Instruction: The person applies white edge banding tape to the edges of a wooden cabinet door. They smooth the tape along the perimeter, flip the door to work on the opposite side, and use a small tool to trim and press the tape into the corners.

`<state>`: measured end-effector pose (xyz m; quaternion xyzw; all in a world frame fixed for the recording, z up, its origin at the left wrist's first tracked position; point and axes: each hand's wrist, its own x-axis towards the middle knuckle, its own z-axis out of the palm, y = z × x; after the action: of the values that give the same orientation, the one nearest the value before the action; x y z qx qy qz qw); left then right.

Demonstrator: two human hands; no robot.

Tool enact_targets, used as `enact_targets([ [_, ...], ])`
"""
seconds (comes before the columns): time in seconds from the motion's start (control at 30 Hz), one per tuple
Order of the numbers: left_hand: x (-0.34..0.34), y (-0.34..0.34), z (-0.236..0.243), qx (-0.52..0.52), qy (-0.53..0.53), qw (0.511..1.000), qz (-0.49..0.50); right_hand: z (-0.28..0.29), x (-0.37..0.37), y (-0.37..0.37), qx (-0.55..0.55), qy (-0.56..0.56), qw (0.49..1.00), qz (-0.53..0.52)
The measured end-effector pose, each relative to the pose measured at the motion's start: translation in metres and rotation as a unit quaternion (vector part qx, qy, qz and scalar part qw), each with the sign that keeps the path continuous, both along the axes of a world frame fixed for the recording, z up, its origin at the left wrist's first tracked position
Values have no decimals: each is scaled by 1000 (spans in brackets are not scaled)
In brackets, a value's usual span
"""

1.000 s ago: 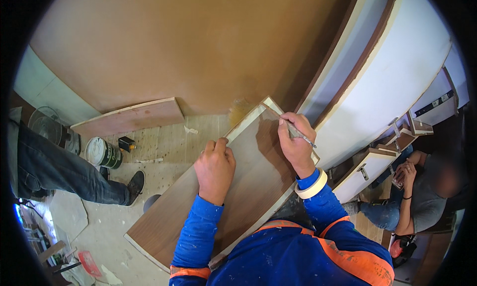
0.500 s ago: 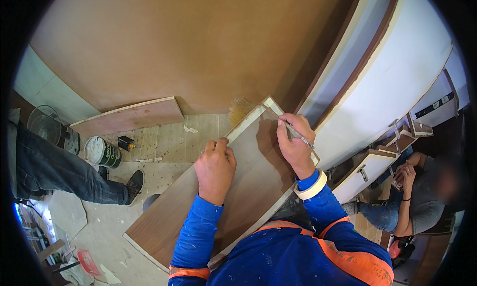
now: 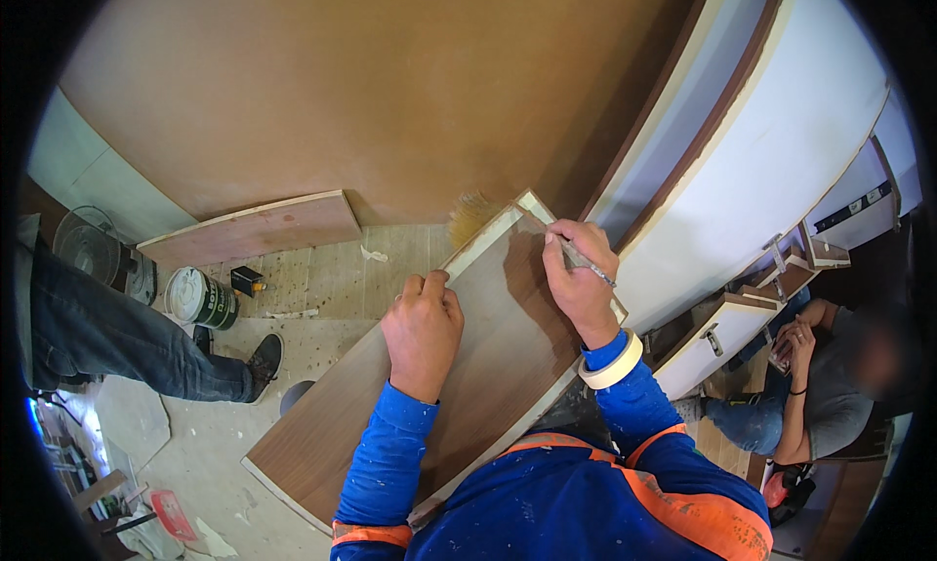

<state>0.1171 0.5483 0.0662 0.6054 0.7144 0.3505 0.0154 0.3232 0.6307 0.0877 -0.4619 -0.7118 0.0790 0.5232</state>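
Across my front lies a wood-grain board (image 3: 342, 424) with pale edges, its far end angled toward the wall. My right hand (image 3: 584, 278) is closed around a slim pencil-like tool (image 3: 601, 274) near the board's far right corner; its exact kind is unclear. On that wrist I wear a roll of cream masking tape (image 3: 613, 362) like a bracelet. My left hand (image 3: 424, 333) is closed in a pinch at the board's left edge, beside a pale strip (image 3: 483, 239) running along the far end. Whatever sits between those fingertips is hidden.
A brown panel (image 3: 390, 83) rises ahead, and white panels (image 3: 752, 161) stand at right. At left are a person's leg (image 3: 137, 317), a paint bucket (image 3: 200, 300) and a leaning board (image 3: 259, 231). Another person (image 3: 830, 385) sits at right near cabinet pieces (image 3: 717, 341).
Both hands and the board keep practically the same place. The tool in my right hand shows only a very slight shift.
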Motion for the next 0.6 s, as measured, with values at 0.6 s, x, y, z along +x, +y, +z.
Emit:
enact_targets([
  [0.6,-1,1,1,-7,-4,1000,0,1,-3,-7,-24,-33,998,48],
])
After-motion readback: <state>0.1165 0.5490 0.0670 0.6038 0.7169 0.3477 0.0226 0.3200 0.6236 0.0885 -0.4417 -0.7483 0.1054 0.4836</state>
